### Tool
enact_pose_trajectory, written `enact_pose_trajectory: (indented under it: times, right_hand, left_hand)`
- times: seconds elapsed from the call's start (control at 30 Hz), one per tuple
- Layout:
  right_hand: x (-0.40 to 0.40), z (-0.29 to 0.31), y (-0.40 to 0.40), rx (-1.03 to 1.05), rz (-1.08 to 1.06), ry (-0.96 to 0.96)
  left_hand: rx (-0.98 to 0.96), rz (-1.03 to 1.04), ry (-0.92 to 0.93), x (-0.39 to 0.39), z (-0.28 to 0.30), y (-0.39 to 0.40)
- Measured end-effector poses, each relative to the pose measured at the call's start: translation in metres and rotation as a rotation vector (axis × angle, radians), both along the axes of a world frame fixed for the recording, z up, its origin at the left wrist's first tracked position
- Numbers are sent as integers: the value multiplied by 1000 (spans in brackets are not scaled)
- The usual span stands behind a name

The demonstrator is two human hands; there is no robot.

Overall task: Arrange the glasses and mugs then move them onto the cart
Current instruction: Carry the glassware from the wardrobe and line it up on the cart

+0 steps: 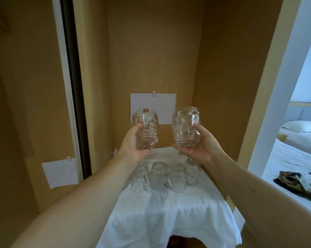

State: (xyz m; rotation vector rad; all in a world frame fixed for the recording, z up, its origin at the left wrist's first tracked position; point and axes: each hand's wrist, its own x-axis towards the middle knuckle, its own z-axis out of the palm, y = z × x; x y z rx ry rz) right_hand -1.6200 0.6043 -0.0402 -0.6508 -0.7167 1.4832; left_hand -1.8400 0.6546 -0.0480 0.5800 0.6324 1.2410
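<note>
Glass, clear, dimpled: two mugs held aloft. Head view, the only one supplied.

Item 1: left mug [145, 128], gripped low by the left hand [133, 145], fingers curled round base and lower wall. Handle faces the camera; long axis near upright, rim uppermost, leaning slightly away.

Item 2: right mug [186, 127], gripped by the right hand [198, 144], fingers cupped under the base, thumb against the wall beside the handle. Handle points right; long axis upright with a slight tilt to the left.

The two mugs sit close together but apart, raised above the white cloth [169, 208] covering what is probably the cart.

Item 3: three mugs on the cloth [160, 176], in a row, apparently inverted, handles toward the near right. More glassware behind the right wrist, too hidden to identify.

Also present: paper sheet [166, 104] clipped to the back panel.

Risks, as judged: the raised pair could knock together if the hands converge; smooth glass held by the base may slip; setting down blind could strike the row below; loose cloth could drag and topple neighbours.
</note>
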Motion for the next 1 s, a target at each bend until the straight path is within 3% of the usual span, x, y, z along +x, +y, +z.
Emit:
enact_pose_trajectory:
  times: [0.3, 0.47, 0.63, 1.0]
  right_hand:
    - [44, -11, -29, 34, 17, -13]
    - [102, -13, -66, 82, 20, -25]
    - [175, -21, -107, 92, -57, -33]
    - [334, -33, -235, 24, -216, -114]
  left_hand:
    - [8, -179, 8, 43, -1, -13]
    - [156, -338, 79, 96, -2, -28]
    - [206, -535, 126, 168, -7, -60]
    - [90, -618, 131, 372, -24, -148]
